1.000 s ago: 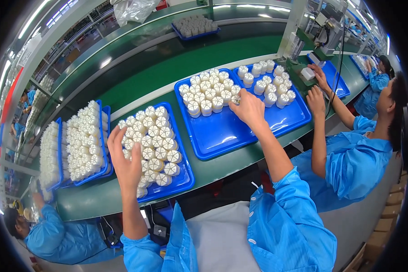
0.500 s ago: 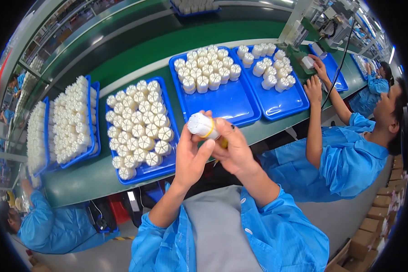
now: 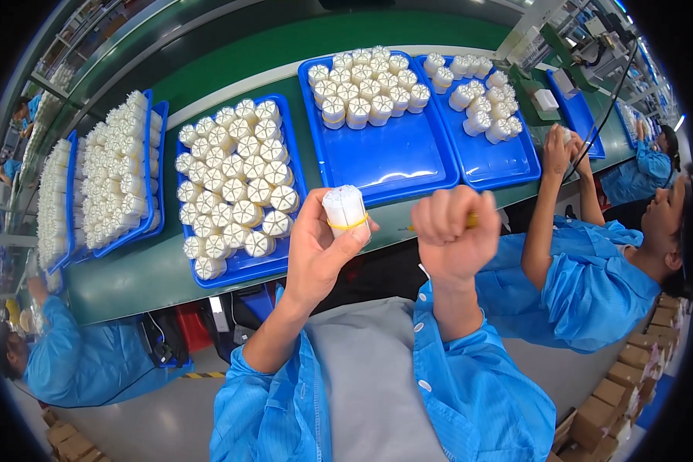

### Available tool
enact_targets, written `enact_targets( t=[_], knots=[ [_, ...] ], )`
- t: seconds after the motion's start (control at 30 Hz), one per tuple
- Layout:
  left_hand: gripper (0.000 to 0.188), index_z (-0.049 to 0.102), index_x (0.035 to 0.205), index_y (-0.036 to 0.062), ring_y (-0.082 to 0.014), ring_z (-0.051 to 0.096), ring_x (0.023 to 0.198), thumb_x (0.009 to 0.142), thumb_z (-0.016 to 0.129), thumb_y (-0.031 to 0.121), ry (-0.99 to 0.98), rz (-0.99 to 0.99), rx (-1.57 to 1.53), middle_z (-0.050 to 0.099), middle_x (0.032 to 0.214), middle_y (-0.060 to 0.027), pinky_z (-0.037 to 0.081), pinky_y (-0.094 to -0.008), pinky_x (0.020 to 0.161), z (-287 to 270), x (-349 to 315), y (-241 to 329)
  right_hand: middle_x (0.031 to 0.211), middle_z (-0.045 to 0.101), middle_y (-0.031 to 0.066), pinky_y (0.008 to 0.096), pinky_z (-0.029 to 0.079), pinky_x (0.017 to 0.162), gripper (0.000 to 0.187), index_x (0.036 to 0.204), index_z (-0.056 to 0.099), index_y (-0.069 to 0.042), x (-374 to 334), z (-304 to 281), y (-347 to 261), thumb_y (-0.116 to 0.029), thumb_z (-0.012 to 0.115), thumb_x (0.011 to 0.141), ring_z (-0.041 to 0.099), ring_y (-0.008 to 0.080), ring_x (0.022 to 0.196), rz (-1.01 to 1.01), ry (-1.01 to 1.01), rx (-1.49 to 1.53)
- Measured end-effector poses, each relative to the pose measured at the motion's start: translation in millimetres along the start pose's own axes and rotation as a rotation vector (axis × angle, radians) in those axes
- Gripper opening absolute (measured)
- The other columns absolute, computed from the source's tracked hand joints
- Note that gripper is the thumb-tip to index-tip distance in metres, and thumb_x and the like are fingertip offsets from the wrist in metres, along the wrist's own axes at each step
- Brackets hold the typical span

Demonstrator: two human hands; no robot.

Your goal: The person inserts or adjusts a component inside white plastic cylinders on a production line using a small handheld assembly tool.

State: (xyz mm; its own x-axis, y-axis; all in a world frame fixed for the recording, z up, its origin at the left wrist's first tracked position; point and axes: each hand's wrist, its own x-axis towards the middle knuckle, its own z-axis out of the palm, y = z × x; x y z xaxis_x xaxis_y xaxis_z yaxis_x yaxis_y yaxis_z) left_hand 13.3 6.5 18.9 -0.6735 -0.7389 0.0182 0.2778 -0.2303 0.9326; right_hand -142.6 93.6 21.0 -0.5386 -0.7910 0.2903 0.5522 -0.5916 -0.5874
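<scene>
My left hand grips a short white cylinder upright, with a yellow band around its lower part. To its right, my right hand is closed in a fist around a slim yellow tool. The tool's thin tip pokes out on the left side of the fist, and its exact kind is hidden. The two hands are apart, above the near edge of the green bench. Beyond them lies a blue tray, whose far half holds similar white cylinders.
Left of my hands, another blue tray is packed with white cylinders. Tilted trays of cylinders stand farther left. A partly filled tray lies at the right, beside a co-worker in a blue jacket. Cardboard boxes line the floor.
My right hand has come away from the cylinder to the right and closed into a fist around the yellow tool. My left hand now holds the cylinder alone, more upright.
</scene>
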Motion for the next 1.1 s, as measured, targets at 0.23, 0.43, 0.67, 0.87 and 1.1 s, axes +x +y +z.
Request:
enact_targets(
  t=[0.23, 0.43, 0.67, 0.87, 1.1],
  knots=[
    [0.035, 0.045, 0.110, 0.0030, -0.0146, 0.062, 0.080, 0.083, 0.066, 0.007, -0.068, -0.132, -0.022, 0.059, 0.093, -0.0079, 0.050, -0.0286, 0.071, 5, -4, 1, 0.054, 0.034, -0.0009, 0.0323, 0.024, 0.052, 0.062, 0.060, 0.030, -0.013, 4, 18, -13, -0.062, 0.028, 0.098, 0.026, 0.0140, 0.049, -0.120, -0.252, 0.226],
    [0.040, 0.048, 0.115, 0.0022, -0.0107, 0.055, 0.077, 0.082, 0.069, 0.007, -0.098, -0.152, 0.273, 0.057, 0.092, -0.0055, 0.047, -0.0263, 0.071, 5, -11, 7, 0.054, 0.034, -0.0013, 0.0327, 0.023, 0.053, 0.063, 0.061, 0.030, -0.013, 4, 28, -9, -0.065, 0.030, 0.097, 0.026, 0.0148, 0.050, -0.148, -0.311, 0.239],
    [0.039, 0.053, 0.107, 0.0025, -0.0116, 0.061, 0.082, 0.076, 0.075, 0.005, 0.014, -0.070, 0.380, 0.063, 0.089, -0.0055, 0.049, -0.0278, 0.072, 14, -16, 7, 0.053, 0.033, -0.0015, 0.0329, 0.023, 0.051, 0.064, 0.060, 0.030, -0.013, 1, 33, -7, -0.065, 0.031, 0.097, 0.026, 0.0147, 0.049, -0.139, -0.308, 0.213],
    [0.038, 0.053, 0.106, 0.0022, -0.0126, 0.063, 0.082, 0.074, 0.075, 0.004, 0.010, -0.012, 0.520, 0.065, 0.089, -0.0069, 0.051, -0.0288, 0.071, 16, -15, 5, 0.050, 0.033, -0.0016, 0.0320, 0.022, 0.049, 0.065, 0.058, 0.029, -0.013, 0, 35, -1, -0.065, 0.032, 0.096, 0.026, 0.0145, 0.047, -0.156, -0.309, 0.218],
    [0.037, 0.055, 0.111, 0.0022, -0.0115, 0.059, 0.073, 0.078, 0.072, 0.006, -0.027, -0.015, 0.417, 0.061, 0.086, -0.0031, 0.049, -0.0274, 0.066, 14, -14, 3, 0.051, 0.034, -0.0020, 0.0312, 0.022, 0.049, 0.061, 0.060, 0.031, -0.014, 2, 32, -3, -0.061, 0.031, 0.099, 0.026, 0.0135, 0.046, -0.133, -0.289, 0.175]
  ],
)
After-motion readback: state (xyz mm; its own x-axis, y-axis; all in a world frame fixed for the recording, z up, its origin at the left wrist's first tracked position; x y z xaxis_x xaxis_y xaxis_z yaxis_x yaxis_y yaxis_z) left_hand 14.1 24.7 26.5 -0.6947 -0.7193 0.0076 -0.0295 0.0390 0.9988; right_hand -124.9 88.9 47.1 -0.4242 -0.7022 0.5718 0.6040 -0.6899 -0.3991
